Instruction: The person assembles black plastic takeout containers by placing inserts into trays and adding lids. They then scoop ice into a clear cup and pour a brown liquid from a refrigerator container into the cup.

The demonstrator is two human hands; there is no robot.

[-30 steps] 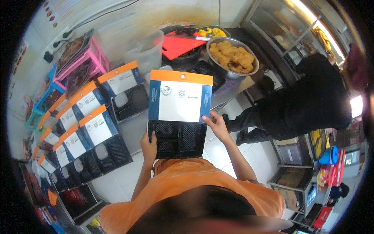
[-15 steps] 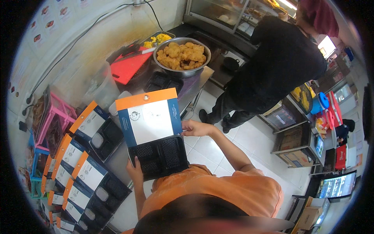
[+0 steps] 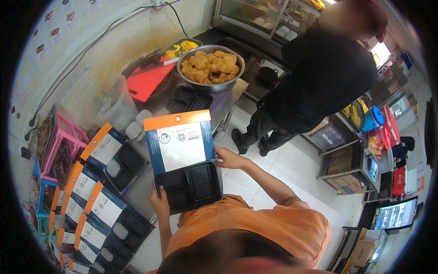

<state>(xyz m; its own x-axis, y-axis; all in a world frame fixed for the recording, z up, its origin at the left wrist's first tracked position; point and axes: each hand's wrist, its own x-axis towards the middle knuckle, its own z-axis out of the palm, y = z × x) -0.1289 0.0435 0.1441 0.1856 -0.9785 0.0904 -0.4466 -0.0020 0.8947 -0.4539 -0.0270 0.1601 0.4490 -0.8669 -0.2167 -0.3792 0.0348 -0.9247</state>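
In front of my chest I hold a meal box, its black compartment tray (image 3: 189,185) below a raised cardboard lid (image 3: 185,146) in orange, white and blue. My left hand (image 3: 159,201) grips the tray's left edge, its thumb over the rim. On the opposite side, my right hand (image 3: 228,158) pinches the box near where lid and tray meet; its fingertips are partly hidden behind. The tray's compartments have nothing in them. Several similar boxes stand with lids up to my left, among them one with a small lidded cup (image 3: 112,168) in its tray.
A steel bowl of fried pieces (image 3: 211,67) sits at the back of the table, beside a red cutting board (image 3: 148,82) with a knife. Nearer are another black tray (image 3: 188,99) and a clear tub (image 3: 112,102). A person in black (image 3: 319,86) stands ahead on the right.
The box in my hands has shifted slightly right and down, and its lid has tilted so the print shows. Both hands keep their hold. The person in black has turned the head.
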